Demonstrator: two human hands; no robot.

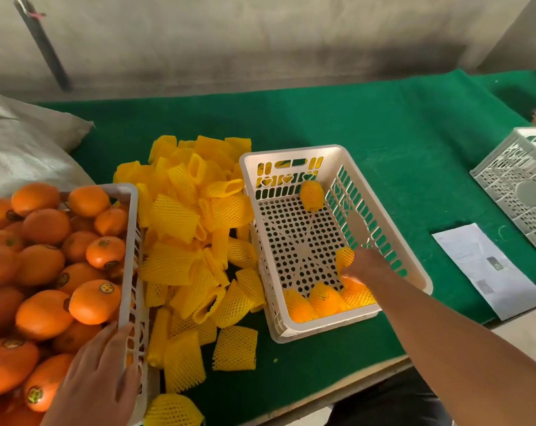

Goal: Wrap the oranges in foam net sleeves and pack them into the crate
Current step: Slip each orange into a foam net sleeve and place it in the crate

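Observation:
A cream perforated crate stands on the green cloth at centre right. Inside it, three wrapped oranges lie along the near wall and one more wrapped orange sits at the far end. My right hand reaches down into the crate and grips another wrapped orange by the right wall. A pile of yellow foam net sleeves lies between the crates. On the left a white crate is heaped with bare oranges. My left hand rests on that crate's near right rim, fingers straight.
A second grey-white crate stands at the far right, with a printed paper sheet beside it near the table's edge. A white woven sack lies at the back left. A wrapped orange sits at the near table edge.

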